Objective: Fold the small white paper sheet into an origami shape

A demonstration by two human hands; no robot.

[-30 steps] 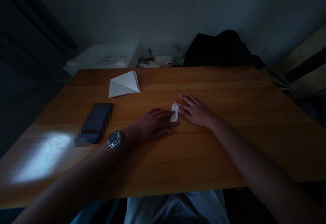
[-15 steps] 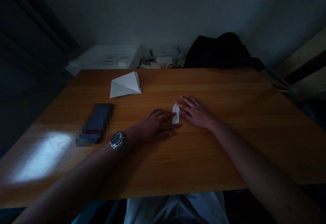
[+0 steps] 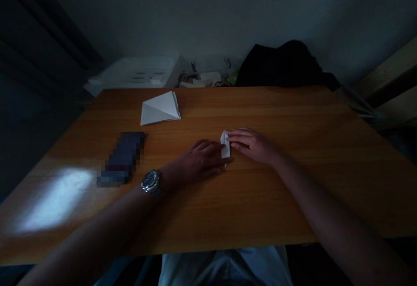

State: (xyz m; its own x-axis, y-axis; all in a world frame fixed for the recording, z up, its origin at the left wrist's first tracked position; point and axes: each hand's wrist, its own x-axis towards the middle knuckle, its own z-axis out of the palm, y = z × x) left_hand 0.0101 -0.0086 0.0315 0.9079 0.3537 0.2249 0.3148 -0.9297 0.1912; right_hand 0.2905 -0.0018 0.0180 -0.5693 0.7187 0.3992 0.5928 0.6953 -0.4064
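Note:
A small strip of folded white paper (image 3: pixel 225 150) lies on the wooden table, its top end pointed and a tiny tip showing below. My left hand (image 3: pixel 202 158), with a metal watch (image 3: pixel 151 182) at the wrist, rests palm down from the left. Its fingers are spread, one fingertip on the paper's left edge and another finger across its lower end. From the right, my right hand (image 3: pixel 249 144) reaches the paper's upper right edge with outstretched fingertips, the thumb a little apart below them. Neither hand visibly grips the paper.
A larger folded white paper (image 3: pixel 160 109) lies at the table's back left. A blurred-out dark object (image 3: pixel 124 158) is nearer me on the left. Behind the wooden table (image 3: pixel 208 216) stand a white plastic bin (image 3: pixel 140 71), some clutter and a black cloth-like heap (image 3: pixel 280 67).
My right hand's fingers have drawn closer together and onto the paper's upper right edge. A small tip now shows below the paper. My left hand has hardly moved.

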